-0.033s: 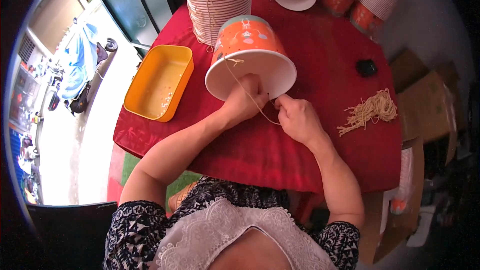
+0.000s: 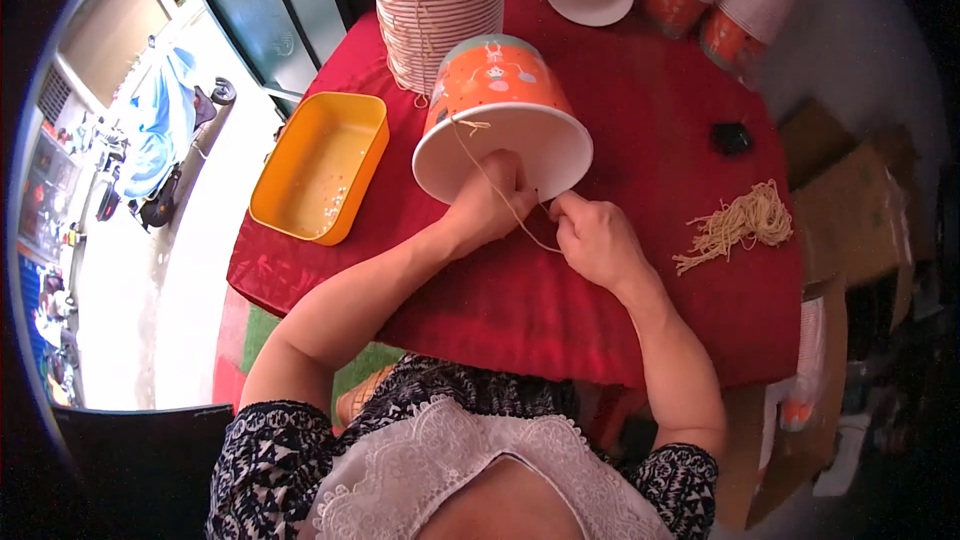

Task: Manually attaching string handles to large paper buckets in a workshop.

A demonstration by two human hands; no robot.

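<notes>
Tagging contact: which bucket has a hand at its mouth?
The orange bucket tipped mouth toward the person, in front of the tall stack. The left hand is at its mouth; the rest are untouched.

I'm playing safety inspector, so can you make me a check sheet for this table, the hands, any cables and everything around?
Surface: red cloth, some wrinkles.
Job's things: orange bucket on its side, white mouth toward the person; string runs across the mouth from the rim.
Clutter: yellow tray with white bits inside; string bundle; small black object; bucket stack at the back.
Hands: left hand at the bucket's mouth, grip unclear; right hand closed on the string.
Cables: nothing seen.
Surroundings: cardboard box at right; blue cover over a vehicle outside, at left.
</notes>
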